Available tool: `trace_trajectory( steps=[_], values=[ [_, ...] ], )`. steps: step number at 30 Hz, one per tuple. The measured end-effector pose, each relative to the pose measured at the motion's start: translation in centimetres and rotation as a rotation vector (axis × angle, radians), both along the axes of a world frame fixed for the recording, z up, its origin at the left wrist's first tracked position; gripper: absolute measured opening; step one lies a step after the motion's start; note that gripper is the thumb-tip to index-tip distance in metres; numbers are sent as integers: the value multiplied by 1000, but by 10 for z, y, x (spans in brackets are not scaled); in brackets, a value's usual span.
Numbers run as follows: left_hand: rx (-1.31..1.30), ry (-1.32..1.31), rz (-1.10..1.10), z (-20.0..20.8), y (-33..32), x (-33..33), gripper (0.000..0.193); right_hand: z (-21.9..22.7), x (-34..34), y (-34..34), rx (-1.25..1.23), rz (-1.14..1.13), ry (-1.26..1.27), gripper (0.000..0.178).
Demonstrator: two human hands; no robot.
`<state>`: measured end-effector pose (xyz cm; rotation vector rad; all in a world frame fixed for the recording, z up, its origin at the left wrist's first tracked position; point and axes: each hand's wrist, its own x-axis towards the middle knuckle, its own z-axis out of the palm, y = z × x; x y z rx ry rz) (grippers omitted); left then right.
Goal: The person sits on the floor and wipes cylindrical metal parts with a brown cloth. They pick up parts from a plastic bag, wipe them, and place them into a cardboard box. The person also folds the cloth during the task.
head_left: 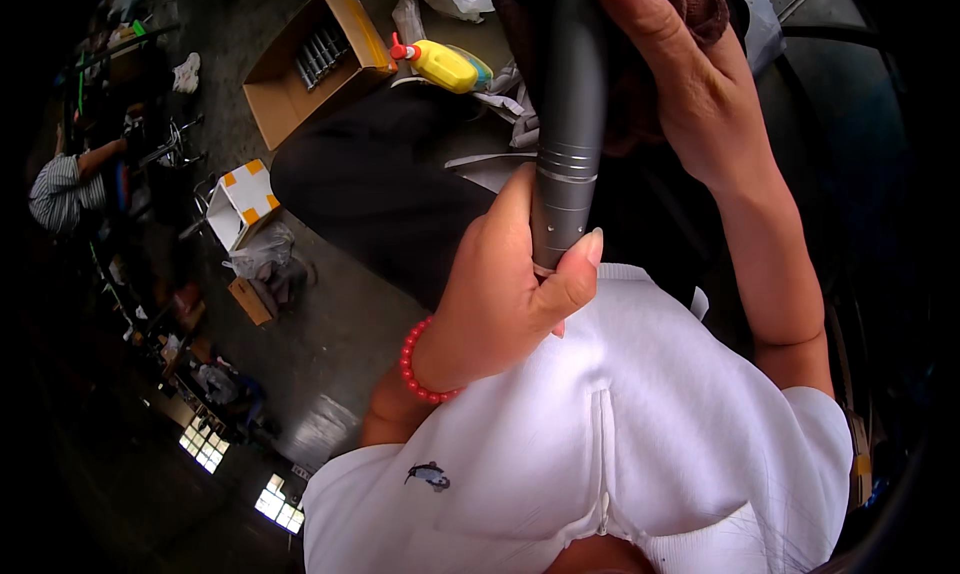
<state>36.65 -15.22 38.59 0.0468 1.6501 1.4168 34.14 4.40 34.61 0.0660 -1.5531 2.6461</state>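
A dark grey metal tube (572,104) with thin silver rings around it runs from the top edge down toward my chest. Wrapped around its lower end is my left hand (510,274), the thumb lying along the near end; a red bead bracelet is on that wrist. Higher up, on the tube's right side, my right hand (690,84) is closed on a dark brown cloth (705,9). The cloth bunches behind and beside the tube. My right fingertips are hidden behind the tube and cloth.
An open cardboard box (280,99) with several metal tubes inside stands on the floor at upper left. Beside it is a yellow spray bottle (445,66) with a red head. A white box (240,204) with orange tape sits farther left, near a person in a striped shirt (65,194).
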Motion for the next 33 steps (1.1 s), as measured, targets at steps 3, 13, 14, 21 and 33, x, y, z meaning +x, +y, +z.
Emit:
trace_trajectory(
  steps=[3, 13, 14, 21, 33],
  values=[
    [77, -4, -20, 5, -1, -1, 36, 4, 0, -9, -138, -26, -89, 26],
    [400, -614, 79, 21, -4, -5, 46, 13, 9, -18, -620, -319, -384, 38],
    [356, -590, 73, 23, -3, -6, 45, 9, 10, -19, -620, -328, -358, 38],
    [383, -442, 58, 17, -5, -2, 53, 3, 11, -19, -571, -241, -265, 40],
    [455, -460, 89, 14, -8, -3, 39, 30, 9, -23, -572, -270, -189, 40]
  ],
)
